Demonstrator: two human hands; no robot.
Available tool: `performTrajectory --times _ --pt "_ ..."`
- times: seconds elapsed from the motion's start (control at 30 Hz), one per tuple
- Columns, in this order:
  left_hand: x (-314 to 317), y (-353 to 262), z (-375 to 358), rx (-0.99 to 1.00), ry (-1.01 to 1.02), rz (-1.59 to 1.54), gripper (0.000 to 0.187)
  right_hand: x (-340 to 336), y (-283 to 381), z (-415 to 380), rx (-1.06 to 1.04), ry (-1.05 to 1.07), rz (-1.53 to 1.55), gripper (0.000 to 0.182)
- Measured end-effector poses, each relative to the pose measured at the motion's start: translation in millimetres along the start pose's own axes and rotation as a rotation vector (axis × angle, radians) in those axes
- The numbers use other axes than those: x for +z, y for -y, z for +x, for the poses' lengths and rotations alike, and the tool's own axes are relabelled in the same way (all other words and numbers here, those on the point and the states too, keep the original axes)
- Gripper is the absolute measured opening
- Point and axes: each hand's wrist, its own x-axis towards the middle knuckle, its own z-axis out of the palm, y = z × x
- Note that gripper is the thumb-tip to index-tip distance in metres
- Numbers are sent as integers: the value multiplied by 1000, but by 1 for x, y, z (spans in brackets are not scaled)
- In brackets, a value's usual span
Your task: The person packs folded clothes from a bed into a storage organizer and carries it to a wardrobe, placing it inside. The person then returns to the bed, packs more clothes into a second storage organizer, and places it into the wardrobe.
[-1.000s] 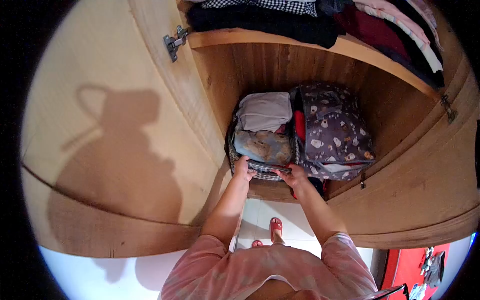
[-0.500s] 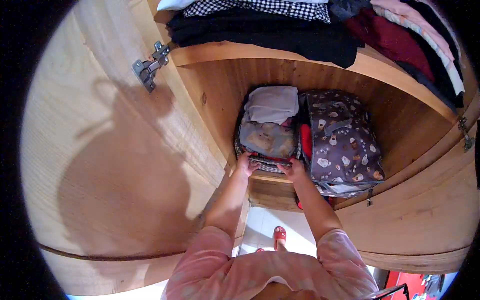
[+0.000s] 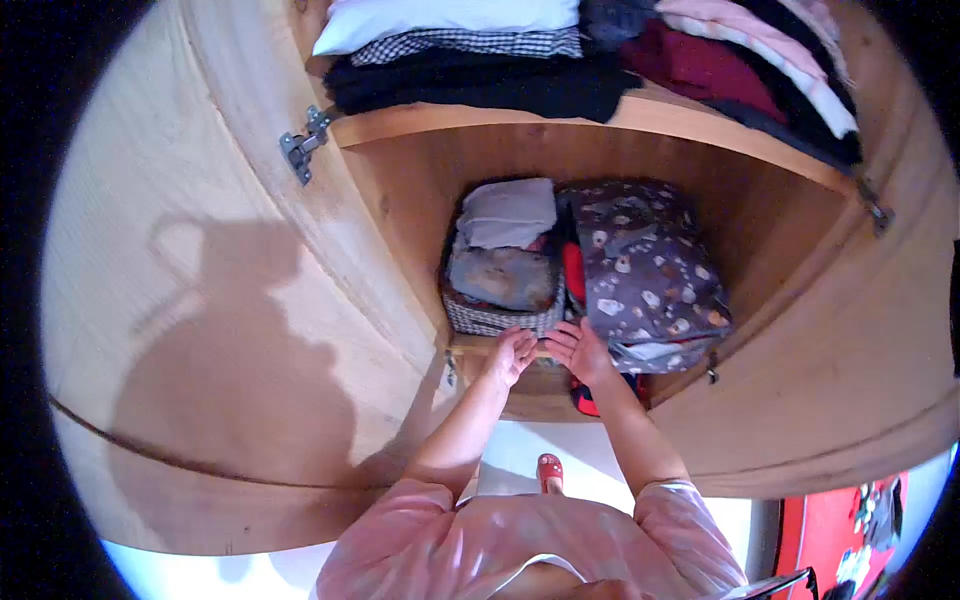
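Note:
A black-and-white checked storage bag (image 3: 492, 320) sits open on the cabinet's lower shelf. Inside it lie a folded light grey cloth (image 3: 508, 212) and, nearer to me, a grey-blue folded garment (image 3: 503, 278) with brownish patches. My left hand (image 3: 513, 356) is just in front of the bag's near side, fingers loosely spread, holding nothing. My right hand (image 3: 580, 350) is close beside it at the bag's near right corner, its fingers apart and empty. A dark patterned storage bag (image 3: 650, 270) stands to the right, bulging, with something red at its left side.
Stacked clothes, including a black pile (image 3: 480, 82) and a maroon garment (image 3: 700, 70), fill the shelf (image 3: 700, 118) above. A wooden door (image 3: 180, 180) stands swung out on the left, with a metal hinge (image 3: 300, 150). A red-and-dark item (image 3: 585, 398) lies below the lower shelf.
Both hands have let go of the checked bag's front edge and drawn back slightly towards me. Its front side now shows upright. The view has shifted somewhat to the right.

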Motion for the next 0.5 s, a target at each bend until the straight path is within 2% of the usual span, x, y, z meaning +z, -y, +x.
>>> performTrajectory --times 0.13,0.23,0.27,0.33,0.5 --pt "28 18 -19 -65 259 43 13 -11 -4 -59 -130 -152 -1 43" --pt "59 24 -53 -134 481 80 15 7 -13 -121 -297 -261 46 42" --pt "71 30 -72 -159 497 93 12 17 -17 -142 -360 -290 39 40" --pt "82 38 -94 -233 604 234 12 45 -24 -179 -421 -399 88 41" --pt "108 101 -180 -363 922 619 11 43 -47 -282 -490 -518 107 42"
